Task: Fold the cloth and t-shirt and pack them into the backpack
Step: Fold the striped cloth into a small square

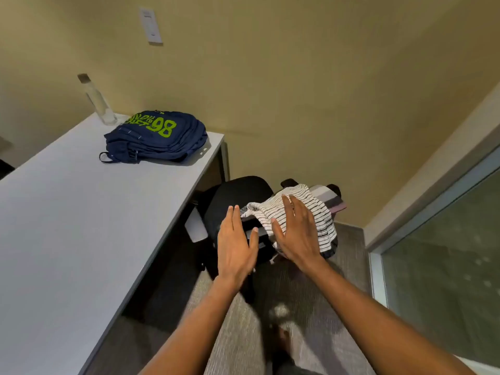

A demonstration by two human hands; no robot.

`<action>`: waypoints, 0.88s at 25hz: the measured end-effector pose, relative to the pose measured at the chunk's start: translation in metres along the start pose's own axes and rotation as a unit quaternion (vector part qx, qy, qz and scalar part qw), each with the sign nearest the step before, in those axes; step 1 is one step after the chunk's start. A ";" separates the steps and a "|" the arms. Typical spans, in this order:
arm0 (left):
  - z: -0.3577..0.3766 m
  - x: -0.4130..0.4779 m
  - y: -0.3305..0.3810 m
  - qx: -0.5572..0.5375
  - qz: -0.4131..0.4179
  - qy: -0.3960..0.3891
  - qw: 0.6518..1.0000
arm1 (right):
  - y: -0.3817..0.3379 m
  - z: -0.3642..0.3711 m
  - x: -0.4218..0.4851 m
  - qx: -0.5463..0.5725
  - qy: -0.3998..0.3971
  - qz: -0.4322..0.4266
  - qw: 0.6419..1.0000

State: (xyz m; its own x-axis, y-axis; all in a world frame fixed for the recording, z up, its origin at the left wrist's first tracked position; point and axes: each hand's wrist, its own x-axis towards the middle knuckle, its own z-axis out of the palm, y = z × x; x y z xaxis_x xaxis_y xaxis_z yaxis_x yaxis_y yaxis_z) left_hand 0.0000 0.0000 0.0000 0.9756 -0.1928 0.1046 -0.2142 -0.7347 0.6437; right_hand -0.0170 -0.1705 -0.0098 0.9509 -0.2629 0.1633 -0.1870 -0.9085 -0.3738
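Evidently the pick-up is only beginning: the left hand (234, 246) and right hand (297, 234) are hovering flat-fingered, holding nothing, by the crumpled white black-striped garment (322, 220) lying on the black office chair (238, 196). Next, I judge, it is needing a firm pinch and a carry to the pale grey worktop (81, 212), where the navy fabric backpack with green lettering (157, 136) is waiting.

- On my left, the long white flat-topped table (67, 212) runs from near to far, ending at the wall.
- The navy fabric backpack with green print (157, 136) lies flat on the table's far end, close to its right edge.
- A clear plastic bottle (98, 104) stands just behind the backpack, at its far left.
- Right of the table's far end, the black padded office chair (238, 193) stands on the grey carpet (311, 288).
- The white-and-black striped cloth (322, 215) lies on the chair's right part, over a folded grey-and-pink garment (331, 197).
- My right hand (296, 231) is over the cloth; my left hand (234, 244) is just left of it.
- A glass panel (446, 253) stands at the right.
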 end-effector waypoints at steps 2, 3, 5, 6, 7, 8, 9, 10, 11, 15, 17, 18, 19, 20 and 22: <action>0.017 0.013 0.022 -0.042 -0.008 -0.019 0.999 | 0.024 -0.010 0.013 0.037 0.015 0.025 0.999; 0.025 0.018 0.032 -0.055 -0.012 -0.026 0.998 | 0.036 -0.014 0.019 0.045 0.025 0.035 0.998; 0.042 0.026 0.050 -0.073 -0.039 -0.040 0.996 | 0.059 -0.022 0.032 0.064 0.031 0.055 0.996; 0.048 0.031 0.060 -0.082 -0.064 -0.040 0.994 | 0.071 -0.026 0.040 0.070 0.034 0.064 0.995; 0.052 0.034 0.070 -0.095 -0.097 -0.042 0.990 | 0.082 -0.030 0.046 0.071 0.035 0.074 0.994; 0.054 0.038 0.078 -0.110 -0.138 -0.045 0.983 | 0.094 -0.031 0.052 0.069 0.033 0.081 0.994; 0.057 0.040 0.086 -0.118 -0.182 -0.048 0.975 | 0.104 -0.032 0.056 0.064 0.022 0.094 0.993; 0.058 0.041 0.094 -0.124 -0.222 -0.047 0.966 | 0.112 -0.031 0.060 0.055 0.007 0.108 0.993; 0.059 0.043 0.100 -0.129 -0.254 -0.041 0.958 | 0.119 -0.030 0.063 0.051 -0.010 0.120 0.991; 0.065 0.050 0.110 -0.171 -0.333 -0.025 0.927 | 0.132 -0.024 0.068 0.031 -0.058 0.129 0.989; 0.070 0.059 0.109 -0.231 -0.356 -0.016 0.905 | 0.131 -0.026 0.071 0.016 -0.065 0.122 0.990; 0.072 0.064 0.108 -0.270 -0.367 -0.011 0.890 | 0.129 -0.026 0.072 0.016 -0.073 0.123 0.990; 0.076 0.069 0.105 -0.311 -0.383 -0.009 0.870 | 0.126 -0.026 0.074 0.024 -0.080 0.127 0.988; 0.081 0.072 0.099 -0.346 -0.400 -0.010 0.849 | 0.121 -0.026 0.074 0.039 -0.083 0.135 0.987; 0.084 0.079 0.098 -0.400 -0.424 -0.022 0.812 | 0.115 -0.023 0.076 0.074 -0.082 0.151 0.982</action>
State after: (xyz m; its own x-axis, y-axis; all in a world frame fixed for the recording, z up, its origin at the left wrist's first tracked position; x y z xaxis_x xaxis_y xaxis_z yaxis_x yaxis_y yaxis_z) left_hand 0.0521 -0.1423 0.0074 0.7491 0.1253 -0.6505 0.6514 0.0395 0.7577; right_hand 0.0278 -0.3021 -0.0198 0.8869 -0.4461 -0.1203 -0.4403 -0.7372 -0.5125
